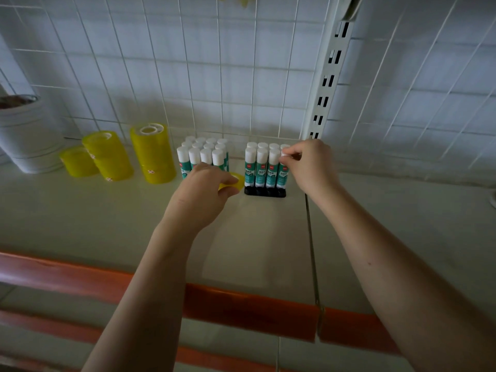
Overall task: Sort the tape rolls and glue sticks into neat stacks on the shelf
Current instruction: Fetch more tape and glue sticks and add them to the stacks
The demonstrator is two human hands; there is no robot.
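My left hand (201, 189) grips a single yellow tape roll (235, 181) just above the pale shelf (107, 216). My right hand (308, 165) pinches the white cap of a glue stick (284, 167) at the right end of a group of glue sticks (261, 167) standing in a black holder (264, 191). A second cluster of glue sticks (205, 154) stands upright to the left of it. Further left are stacks of yellow tape: a tall one (153, 153), a medium one (108, 155) and a low one (77, 161).
A white cylindrical container (26, 135) stands at the far left. A white wire grid (241, 76) backs the shelf, with a slotted upright post (330, 76) at the right. An orange rail (241, 307) edges the shelf front. A seam (311, 237) divides two shelf boards.
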